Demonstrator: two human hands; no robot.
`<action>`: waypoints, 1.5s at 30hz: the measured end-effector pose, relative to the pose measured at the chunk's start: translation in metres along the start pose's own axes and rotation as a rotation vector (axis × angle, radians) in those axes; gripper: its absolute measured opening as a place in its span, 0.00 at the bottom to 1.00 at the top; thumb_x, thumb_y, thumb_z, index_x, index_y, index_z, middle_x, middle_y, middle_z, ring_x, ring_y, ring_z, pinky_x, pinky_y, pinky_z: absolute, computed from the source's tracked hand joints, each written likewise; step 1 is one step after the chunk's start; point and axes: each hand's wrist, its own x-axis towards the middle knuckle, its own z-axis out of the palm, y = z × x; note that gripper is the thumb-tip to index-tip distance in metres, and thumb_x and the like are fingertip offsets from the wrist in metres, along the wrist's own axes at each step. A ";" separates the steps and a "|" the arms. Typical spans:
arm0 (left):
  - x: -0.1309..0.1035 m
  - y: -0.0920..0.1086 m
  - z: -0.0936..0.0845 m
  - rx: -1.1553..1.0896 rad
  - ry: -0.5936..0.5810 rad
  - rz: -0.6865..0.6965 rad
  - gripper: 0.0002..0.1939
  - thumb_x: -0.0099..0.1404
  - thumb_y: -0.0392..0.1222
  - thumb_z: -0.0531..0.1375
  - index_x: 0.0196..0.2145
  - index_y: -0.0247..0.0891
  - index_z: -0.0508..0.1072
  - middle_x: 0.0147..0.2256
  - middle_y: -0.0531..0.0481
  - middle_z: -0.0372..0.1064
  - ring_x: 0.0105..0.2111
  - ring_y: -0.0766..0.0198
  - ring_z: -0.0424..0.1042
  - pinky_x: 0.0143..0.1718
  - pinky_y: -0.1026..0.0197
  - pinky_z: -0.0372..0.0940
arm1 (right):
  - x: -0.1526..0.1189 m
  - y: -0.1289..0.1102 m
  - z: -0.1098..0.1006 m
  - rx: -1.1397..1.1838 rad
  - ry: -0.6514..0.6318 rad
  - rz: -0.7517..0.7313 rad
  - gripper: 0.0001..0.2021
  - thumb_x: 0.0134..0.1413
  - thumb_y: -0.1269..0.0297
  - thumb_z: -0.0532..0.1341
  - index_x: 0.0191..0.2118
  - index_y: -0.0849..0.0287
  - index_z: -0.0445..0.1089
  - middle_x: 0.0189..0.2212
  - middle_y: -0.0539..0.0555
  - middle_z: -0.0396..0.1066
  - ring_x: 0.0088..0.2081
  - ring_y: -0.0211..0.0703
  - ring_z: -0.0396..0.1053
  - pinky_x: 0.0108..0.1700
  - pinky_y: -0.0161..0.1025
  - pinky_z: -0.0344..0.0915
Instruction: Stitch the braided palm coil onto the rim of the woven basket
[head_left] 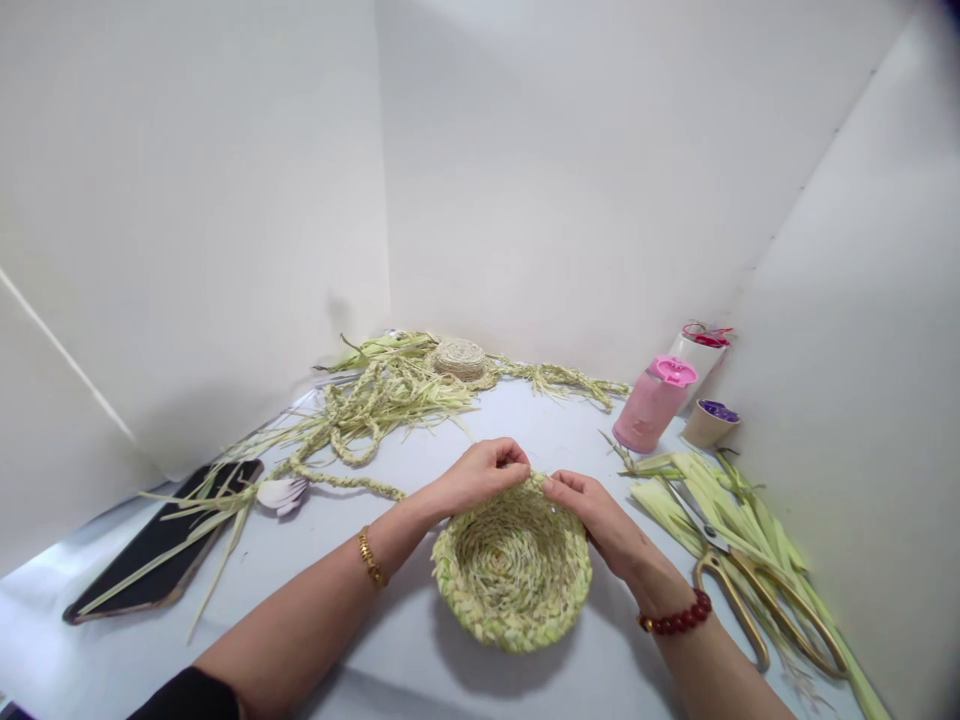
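Note:
A round basket [514, 575] of coiled, braided pale-green husk is tilted so that its inside faces me. At its far rim my left hand [487, 475] has its fingers closed in a pinch, next to the top edge. My right hand [589, 505] grips the same rim a little to the right, thumb on the inside and fingers behind. A small gap lies between the two hands. Whatever the left fingertips pinch is too small to make out apart from the rim.
Braids and loose husk strips [397, 395] spread at the back left beside a small woven hat [460, 360]. A black tablet-like slab [165, 550] lies left. Right are a pink bottle [646, 405], a cup [709, 424], green husks [772, 520] and gold-handled scissors [750, 590].

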 end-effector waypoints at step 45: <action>-0.011 -0.004 -0.019 0.051 -0.160 -0.046 0.09 0.58 0.42 0.52 0.32 0.35 0.68 0.28 0.54 0.61 0.29 0.67 0.59 0.30 0.67 0.54 | -0.020 -0.013 0.057 -1.117 0.517 -0.269 0.07 0.54 0.70 0.53 0.26 0.58 0.62 0.25 0.50 0.66 0.29 0.40 0.61 0.33 0.36 0.52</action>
